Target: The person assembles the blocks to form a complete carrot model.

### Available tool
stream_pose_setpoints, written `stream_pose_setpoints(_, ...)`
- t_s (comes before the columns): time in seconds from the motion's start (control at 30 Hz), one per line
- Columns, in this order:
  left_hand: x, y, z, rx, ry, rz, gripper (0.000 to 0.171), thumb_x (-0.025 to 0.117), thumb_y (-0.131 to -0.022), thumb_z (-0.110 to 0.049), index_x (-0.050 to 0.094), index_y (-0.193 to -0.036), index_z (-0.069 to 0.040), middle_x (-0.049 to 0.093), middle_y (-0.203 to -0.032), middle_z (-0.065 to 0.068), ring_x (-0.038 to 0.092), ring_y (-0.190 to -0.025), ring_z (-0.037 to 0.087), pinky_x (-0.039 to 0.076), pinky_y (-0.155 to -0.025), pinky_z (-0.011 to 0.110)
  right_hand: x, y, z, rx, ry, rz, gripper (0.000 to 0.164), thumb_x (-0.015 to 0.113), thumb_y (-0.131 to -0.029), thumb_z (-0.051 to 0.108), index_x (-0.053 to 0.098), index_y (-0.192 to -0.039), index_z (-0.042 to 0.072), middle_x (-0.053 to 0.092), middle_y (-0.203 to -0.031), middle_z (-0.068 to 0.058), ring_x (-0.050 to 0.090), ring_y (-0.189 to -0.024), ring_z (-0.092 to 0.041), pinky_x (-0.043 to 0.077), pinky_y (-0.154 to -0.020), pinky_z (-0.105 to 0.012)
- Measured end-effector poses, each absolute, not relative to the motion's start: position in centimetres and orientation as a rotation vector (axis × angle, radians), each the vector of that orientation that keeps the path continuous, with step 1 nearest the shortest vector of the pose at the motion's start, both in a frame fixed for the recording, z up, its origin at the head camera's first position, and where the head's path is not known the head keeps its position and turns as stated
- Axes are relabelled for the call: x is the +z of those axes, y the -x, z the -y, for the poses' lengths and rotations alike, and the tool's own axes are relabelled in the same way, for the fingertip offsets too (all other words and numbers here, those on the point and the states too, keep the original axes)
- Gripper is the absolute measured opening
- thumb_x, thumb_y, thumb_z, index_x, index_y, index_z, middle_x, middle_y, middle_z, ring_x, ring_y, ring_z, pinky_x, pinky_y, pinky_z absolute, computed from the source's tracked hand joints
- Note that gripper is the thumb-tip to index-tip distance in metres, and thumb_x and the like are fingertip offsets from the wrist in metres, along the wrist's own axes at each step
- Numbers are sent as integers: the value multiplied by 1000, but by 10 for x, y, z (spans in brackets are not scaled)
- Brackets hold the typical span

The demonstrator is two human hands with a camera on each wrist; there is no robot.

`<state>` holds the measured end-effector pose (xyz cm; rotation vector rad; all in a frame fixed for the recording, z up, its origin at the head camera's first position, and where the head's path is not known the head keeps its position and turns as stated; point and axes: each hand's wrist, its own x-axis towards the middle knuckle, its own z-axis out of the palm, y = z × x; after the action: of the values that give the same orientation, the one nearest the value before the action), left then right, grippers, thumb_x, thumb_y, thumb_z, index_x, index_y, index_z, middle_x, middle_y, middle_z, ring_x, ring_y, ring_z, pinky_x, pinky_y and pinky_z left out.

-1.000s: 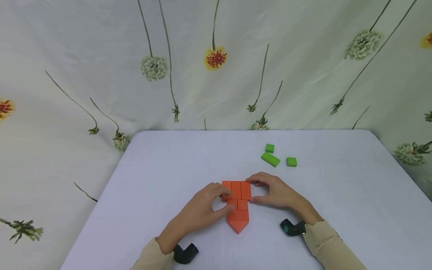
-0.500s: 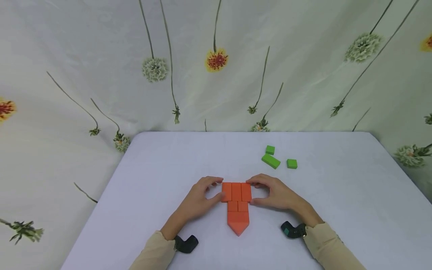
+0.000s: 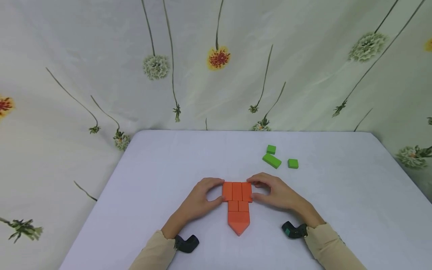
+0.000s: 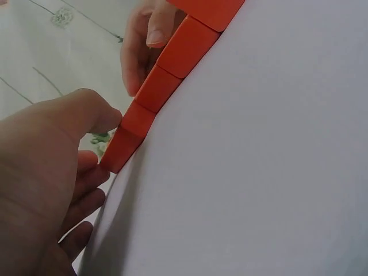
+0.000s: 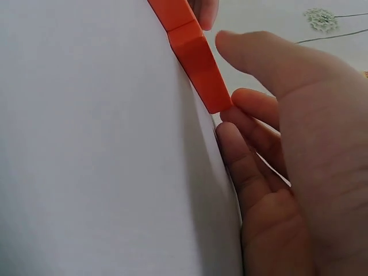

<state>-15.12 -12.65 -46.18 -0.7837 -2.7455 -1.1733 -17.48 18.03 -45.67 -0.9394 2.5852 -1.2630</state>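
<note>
Flat orange blocks lie together in an arrow shape in the head view. Three upright rectangles form its top row: a left block [image 3: 227,191], a middle block [image 3: 237,191] and a right block [image 3: 247,191]. Below them sit two small square blocks [image 3: 238,206] and a pointed piece [image 3: 239,222] aimed at the person. My left hand [image 3: 195,200] holds the left block by its outer corners, thumb near and index finger far. My right hand [image 3: 281,192] grips the right block in the same manner. In the right wrist view, its fingertips [image 5: 227,115] are at the block's end.
Farther back on the white table [image 3: 168,157] are three green blocks: a small square one [image 3: 271,149], a longer one [image 3: 272,160] and another square [image 3: 293,163]. A cloth with printed flowers [image 3: 218,58] hangs behind the table's far edge.
My left hand has drawn back leftward from over the orange blocks to the left block's outer side, then its fingers came in to the corners. The right hand has stayed almost in place.
</note>
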Motion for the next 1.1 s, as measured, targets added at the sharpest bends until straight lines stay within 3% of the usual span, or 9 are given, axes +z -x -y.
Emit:
stream_pose_setpoints(0.3,-462,150,127,-1151,749,2801,48,77,-92,-24,65,-137,-12,65,-138,3,56,-134,24,46,-112,48,-451,176,-176,-1310,862,-2701,39,77,-93,15,67,-131,12,69,-126,0,68,-110,-16,57,-98,-33)
stream_pose_setpoints(0.53,-463,150,127,-1159,758,2788,48,77,-92,-23,64,-137,-12,65,-138,3,56,-134,25,46,-113,49,-442,181,-174,-1395,817,-2851,40,75,-91,1,65,-130,0,69,-124,-14,67,-111,-28,58,-96,-43)
stream_pose_setpoints(1.1,-459,147,126,-1168,738,2797,47,77,-92,-22,64,-136,-12,65,-137,3,56,-134,25,46,-112,50,-433,191,-186,-1163,474,-3166,38,72,-93,7,66,-129,-4,68,-123,-22,65,-106,-35,56,-92,-52)
